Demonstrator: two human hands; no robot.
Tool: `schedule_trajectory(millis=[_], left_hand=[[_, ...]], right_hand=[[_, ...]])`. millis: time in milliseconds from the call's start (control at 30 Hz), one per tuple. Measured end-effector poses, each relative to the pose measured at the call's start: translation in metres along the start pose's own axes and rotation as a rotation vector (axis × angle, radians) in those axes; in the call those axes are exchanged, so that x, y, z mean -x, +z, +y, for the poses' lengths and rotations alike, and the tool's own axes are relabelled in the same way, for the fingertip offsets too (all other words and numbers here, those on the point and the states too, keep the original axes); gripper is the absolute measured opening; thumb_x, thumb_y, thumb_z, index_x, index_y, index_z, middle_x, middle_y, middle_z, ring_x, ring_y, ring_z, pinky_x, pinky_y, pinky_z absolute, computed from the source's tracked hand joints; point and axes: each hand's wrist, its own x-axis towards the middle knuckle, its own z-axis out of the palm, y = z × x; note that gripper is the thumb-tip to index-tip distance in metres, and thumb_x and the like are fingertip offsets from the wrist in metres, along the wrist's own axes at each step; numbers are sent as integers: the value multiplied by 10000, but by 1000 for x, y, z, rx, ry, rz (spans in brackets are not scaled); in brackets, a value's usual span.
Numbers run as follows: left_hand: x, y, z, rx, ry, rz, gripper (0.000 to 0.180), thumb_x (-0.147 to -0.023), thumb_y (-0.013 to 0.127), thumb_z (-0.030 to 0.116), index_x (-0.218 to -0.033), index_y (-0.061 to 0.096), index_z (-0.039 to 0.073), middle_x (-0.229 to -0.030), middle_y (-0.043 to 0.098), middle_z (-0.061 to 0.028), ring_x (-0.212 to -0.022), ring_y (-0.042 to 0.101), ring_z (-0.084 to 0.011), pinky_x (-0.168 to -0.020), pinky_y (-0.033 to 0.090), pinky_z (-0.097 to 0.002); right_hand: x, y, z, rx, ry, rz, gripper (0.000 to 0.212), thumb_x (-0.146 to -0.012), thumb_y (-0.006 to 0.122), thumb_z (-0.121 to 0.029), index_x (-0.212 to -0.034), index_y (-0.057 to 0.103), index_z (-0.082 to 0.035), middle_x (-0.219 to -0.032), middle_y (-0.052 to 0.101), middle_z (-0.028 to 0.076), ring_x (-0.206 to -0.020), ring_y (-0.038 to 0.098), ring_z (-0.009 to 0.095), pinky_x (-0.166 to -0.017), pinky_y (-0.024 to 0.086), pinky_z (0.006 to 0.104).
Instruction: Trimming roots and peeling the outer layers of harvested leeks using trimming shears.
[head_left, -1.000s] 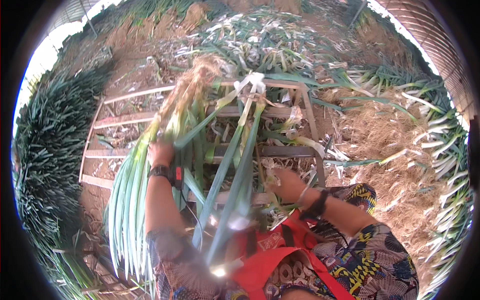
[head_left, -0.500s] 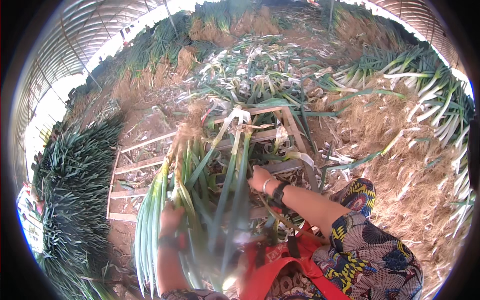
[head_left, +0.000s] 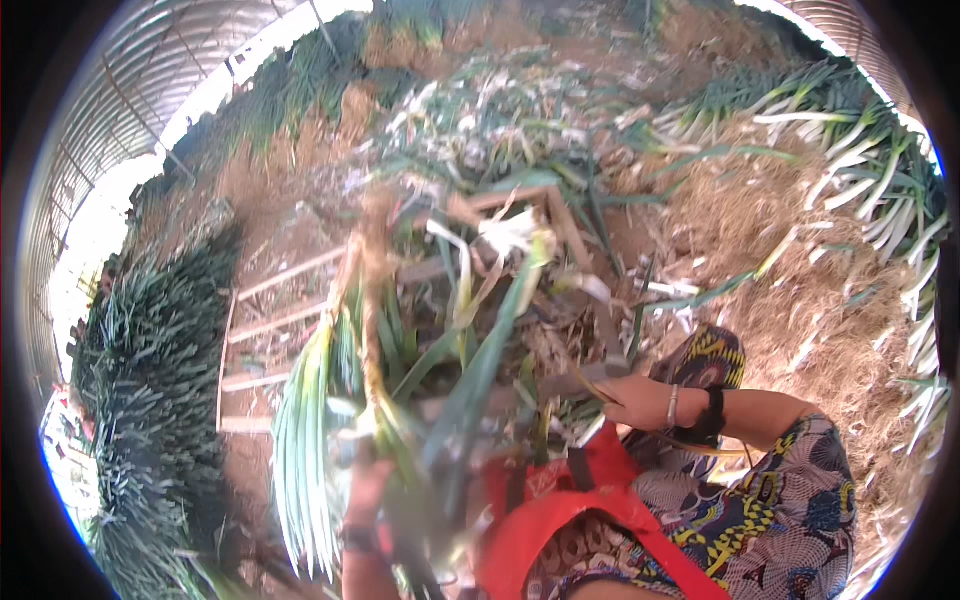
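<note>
So the right bare hand with the black wrist strap (head_left: 638,402) has pulled back: 1 s ago it was a blur over the slatted wooden frame (head_left: 275,323), 0.5 s ago it was in by the leaves, now it's down beside the red cloth apron (head_left: 612,458). A thin yellowish-brown strip (head_left: 590,384) now sticks out from its fingers toward the frame. The left bare hand (head_left: 370,482), pretty blurry, has dropped from high on the green-and-white onion bunch (head_left: 303,430) to lower down. The broad dark green leaf (head_left: 488,358) leans further right now.
</note>
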Motion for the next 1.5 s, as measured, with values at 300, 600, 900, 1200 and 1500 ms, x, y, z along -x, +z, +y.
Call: schedule_trajectory(millis=[300, 600, 900, 1200, 1500], left_hand=[[-6, 43, 15, -398, -120, -23, 479, -782, 611, 186, -1194, 508, -37, -1009, 615, -132, -898, 577, -205, -826, 469, -320], [74, 23, 136, 127, 178, -16, 562, -735, 654, 185, -1220, 486, -44, -989, 624, -115, -852, 626, -187, -785, 505, -279], [-11, 97, 114, -735, 162, 13, 588, -678, 719, 290, -1182, 528, 57, -916, 658, -189, -872, 637, -362, -784, 499, -423], [-63, 136, 40, -875, -74, 18, 536, -680, 678, 405, -1069, 554, 58, -947, 663, -208, -913, 640, -366, -811, 498, -446], [-59, 145, 44, -824, -103, 16, 520, -721, 655, 410, -1067, 519, 46, -979, 657, -208, -936, 635, -370, -833, 494, -438]], right_hand=[[-59, -2, 20, 346, 53, 186, 506, -849, 579, -395, -1104, 526, 39, -986, 602, 227, -918, 588, 364, -811, 468, 444], [-127, 42, 29, 508, 368, 418, 742, -745, 686, -436, -1194, 433, 97, -1149, 531, 236, -1042, 545, 349, -895, 420, 451], [-102, 15, 31, -37, 149, 431, 590, -678, 712, -304, -1084, 516, 76, -976, 617, 274, -955, 604, 395, -840, 474, 421], [10, 23, -53, -81, -144, -71, 500, -695, 672, -278, -1021, 551, 82, -900, 599, 275, -874, 592, 423, -802, 473, 454], [-77, 32, -52, 91, -39, 44, 340, -710, 678, -228, -866, 574, 55, -813, 623, 253, -788, 615, 412, -729, 498, 449]])
